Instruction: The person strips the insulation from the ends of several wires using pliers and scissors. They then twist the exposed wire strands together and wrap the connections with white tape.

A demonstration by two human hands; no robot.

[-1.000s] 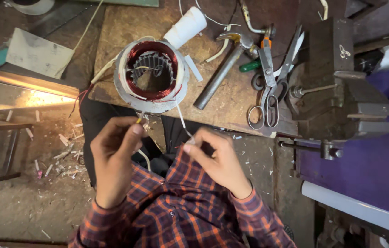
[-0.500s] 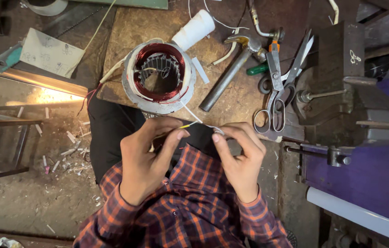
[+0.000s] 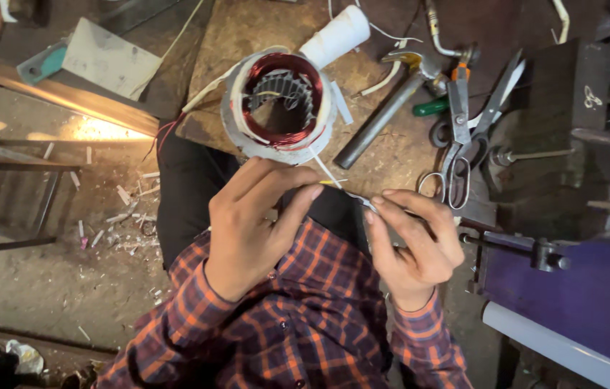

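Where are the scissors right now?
In the head view the scissors lie on the wooden bench, right of the motor stator and the hammer, just above the right hand and untouched.

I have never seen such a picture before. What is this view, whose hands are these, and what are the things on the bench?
The picture comes from a camera worn on a person's head, looking down, so the two hands and the checked sleeves belong to that person. The left hand and the right hand meet in front of the chest and pinch a thin wire between their fingertips. This wire runs up to a round motor stator, a metal ring with reddish copper windings inside, standing at the edge of a worn wooden bench. On the bench also lie a white roll, a hammer, scissors and orange-handled pliers. On the right is a dark metal vise.
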